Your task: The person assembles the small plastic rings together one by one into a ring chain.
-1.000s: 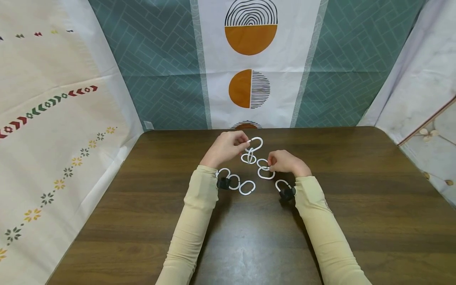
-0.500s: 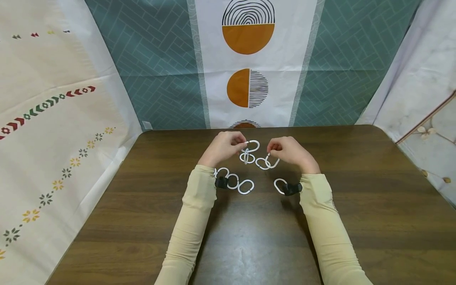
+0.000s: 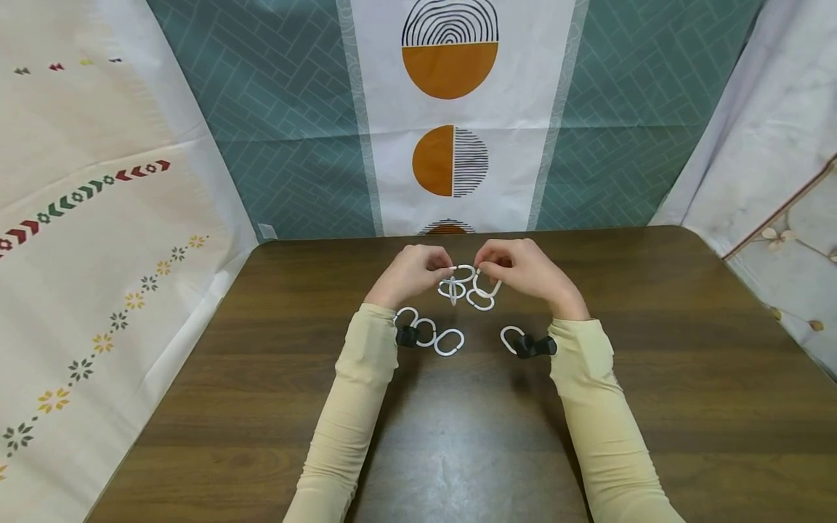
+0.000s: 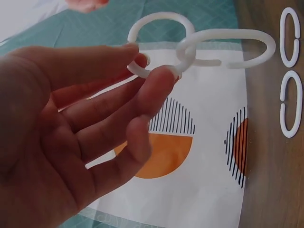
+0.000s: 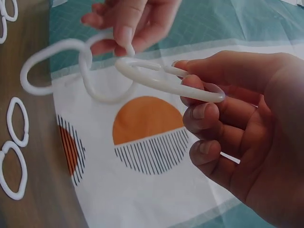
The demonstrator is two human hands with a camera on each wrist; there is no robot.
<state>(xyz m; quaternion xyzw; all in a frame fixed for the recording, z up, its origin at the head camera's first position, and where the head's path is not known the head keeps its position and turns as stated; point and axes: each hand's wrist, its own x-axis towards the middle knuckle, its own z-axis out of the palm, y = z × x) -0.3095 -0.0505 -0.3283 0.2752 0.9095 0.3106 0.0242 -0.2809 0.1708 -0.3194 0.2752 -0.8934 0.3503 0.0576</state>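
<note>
In the head view my left hand (image 3: 415, 272) is over the far middle of the table. Between thumb and fingertips it pinches a white plastic C-shaped curtain ring (image 4: 164, 16), which has a small gap. A second curtain ring (image 4: 259, 35) hangs linked through it. Close on the right, my right hand (image 3: 526, 269) pinches another white curtain ring (image 5: 166, 86) by one end. In the right wrist view this ring overlaps the left hand's ring (image 5: 109, 99). Beneath the hands lie two loose curtain rings, one to the left (image 3: 443, 293) and one to the right (image 3: 480, 308).
Nearer me on the brown wooden table (image 3: 451, 436) are several more white rings (image 3: 449, 343), left of the middle. One ring (image 3: 503, 340) lies beside the black right wrist camera (image 3: 532, 346). Patterned cloths (image 3: 294, 145) hang behind the table.
My right hand has lifted a curtain ring off the table and brought it up and leftward, close to the left hand's ring. My left hand stays nearly in place, still pinching its ring.
</note>
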